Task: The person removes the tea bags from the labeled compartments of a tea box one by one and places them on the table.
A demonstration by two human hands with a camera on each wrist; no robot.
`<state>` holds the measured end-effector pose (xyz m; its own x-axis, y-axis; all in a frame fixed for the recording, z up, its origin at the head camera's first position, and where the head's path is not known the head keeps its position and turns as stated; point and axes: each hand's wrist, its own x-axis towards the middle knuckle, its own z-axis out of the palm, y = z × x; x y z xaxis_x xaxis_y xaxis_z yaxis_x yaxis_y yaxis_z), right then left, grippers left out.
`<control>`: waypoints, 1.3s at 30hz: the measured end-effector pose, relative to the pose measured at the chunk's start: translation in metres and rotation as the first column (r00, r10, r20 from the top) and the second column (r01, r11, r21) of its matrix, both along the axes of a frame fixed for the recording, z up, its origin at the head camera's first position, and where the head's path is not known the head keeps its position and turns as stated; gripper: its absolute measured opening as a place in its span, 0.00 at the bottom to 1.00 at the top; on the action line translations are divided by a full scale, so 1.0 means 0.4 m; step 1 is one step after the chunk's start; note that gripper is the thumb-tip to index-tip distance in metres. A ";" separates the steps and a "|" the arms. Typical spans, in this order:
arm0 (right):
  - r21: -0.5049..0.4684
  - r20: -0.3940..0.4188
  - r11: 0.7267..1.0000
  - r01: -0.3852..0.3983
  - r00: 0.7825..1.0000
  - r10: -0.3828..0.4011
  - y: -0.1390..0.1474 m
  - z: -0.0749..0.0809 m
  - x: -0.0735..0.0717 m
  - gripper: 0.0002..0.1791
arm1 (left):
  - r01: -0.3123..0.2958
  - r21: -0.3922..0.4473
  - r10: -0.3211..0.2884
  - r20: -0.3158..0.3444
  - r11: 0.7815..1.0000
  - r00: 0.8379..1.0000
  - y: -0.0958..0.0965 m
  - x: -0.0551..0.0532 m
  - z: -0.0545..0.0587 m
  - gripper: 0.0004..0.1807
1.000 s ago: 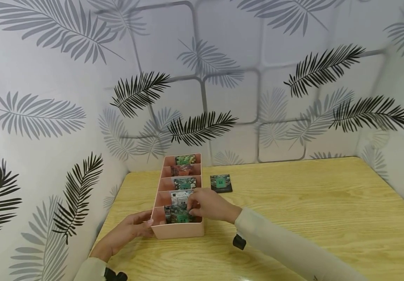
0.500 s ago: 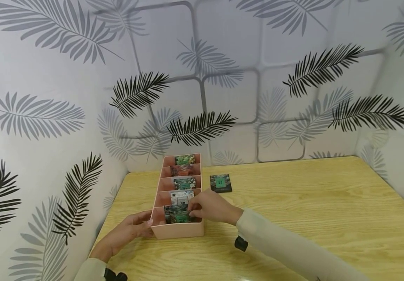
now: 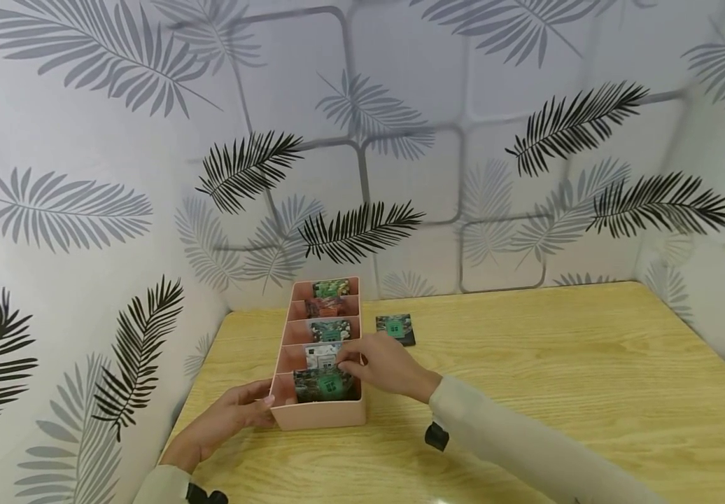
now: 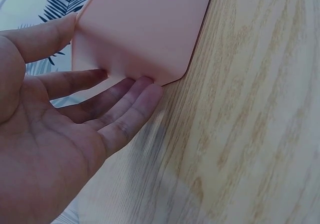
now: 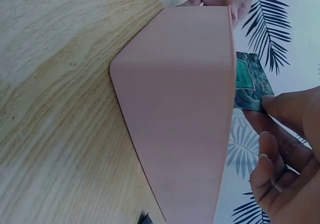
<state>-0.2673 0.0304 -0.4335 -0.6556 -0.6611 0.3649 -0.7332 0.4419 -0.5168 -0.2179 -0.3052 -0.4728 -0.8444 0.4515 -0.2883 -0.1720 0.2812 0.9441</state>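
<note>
A pink divided box [image 3: 318,414] stands on the table, one sachet visible in each of its compartments. My right hand [image 3: 390,365] pinches a dark sachet with a green label [image 3: 325,385] by its upper right corner, at the nearest compartment. In the right wrist view this sachet [image 5: 252,83] rises above the box rim between thumb and index finger. At the box's near left corner, my left hand [image 3: 230,416] holds the box. In the left wrist view its thumb meets the rim, and its fingers [image 4: 127,119] press the outer wall.
A dark sachet with a green label [image 3: 395,329] lies flat on the wooden table [image 3: 558,364], right of the box. Behind the box and on the left are leaf-patterned walls [image 3: 413,245].
The right hand has risen slightly, and the pinched sachet has come up and tilted in the nearest compartment, showing more of its face. Left hand and box stay in place.
</note>
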 end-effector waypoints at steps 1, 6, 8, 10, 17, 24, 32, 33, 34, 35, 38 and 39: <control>-0.013 -0.002 1.000 0.008 1.000 -0.008 0.003 0.004 -0.001 0.05 | 0.002 0.002 -0.002 0.000 1.000 1.000 0.000 0.000 0.000 0.41; -0.066 -0.025 0.996 0.066 0.997 -0.068 0.018 0.022 -0.008 0.06 | 0.006 0.011 -0.006 0.000 1.000 1.000 0.001 -0.001 0.000 0.40; -0.103 -0.026 0.991 0.086 0.996 -0.090 0.025 0.028 -0.012 0.06 | 0.005 0.011 -0.005 0.000 1.000 1.000 0.001 -0.001 0.001 0.40; -0.144 -0.028 0.984 0.105 0.994 -0.110 0.033 0.035 -0.017 0.06 | 0.004 0.010 -0.004 -0.002 1.000 1.000 0.001 -0.001 0.002 0.40; -0.224 0.017 0.961 0.161 0.987 -0.162 0.068 0.055 -0.033 0.08 | -0.007 -0.005 0.007 -0.005 1.000 1.000 0.002 -0.002 0.002 0.40; -0.238 0.035 0.953 0.187 0.982 -0.184 0.107 0.055 -0.045 0.07 | -0.006 0.004 0.006 0.005 1.000 1.000 0.002 -0.004 0.001 0.39; -0.246 0.071 0.944 0.220 0.975 -0.209 0.152 0.053 -0.054 0.06 | 0.006 0.017 -0.006 -0.004 1.000 1.000 0.003 -0.004 0.000 0.38; -0.248 0.072 0.944 0.220 0.975 -0.208 0.158 0.052 -0.055 0.06 | 0.005 0.016 -0.005 -0.005 1.000 1.000 0.004 -0.004 0.000 0.38; -0.248 0.072 0.943 0.222 0.975 -0.210 0.164 0.051 -0.058 0.06 | 0.003 0.014 -0.003 -0.004 1.000 1.000 0.004 -0.004 0.000 0.38; -0.249 0.067 0.942 0.224 0.974 -0.214 0.170 0.050 -0.060 0.06 | 0.001 0.011 -0.001 -0.005 1.000 1.000 0.004 -0.003 0.001 0.39; -0.251 0.057 0.940 0.232 0.973 -0.225 0.188 0.044 -0.069 0.06 | -0.008 0.003 0.008 -0.003 1.000 1.000 0.005 -0.002 -0.001 0.39; -0.251 0.056 0.939 0.236 0.972 -0.229 0.194 0.042 -0.071 0.06 | -0.010 0.002 0.010 -0.002 1.000 1.000 0.006 -0.002 -0.001 0.39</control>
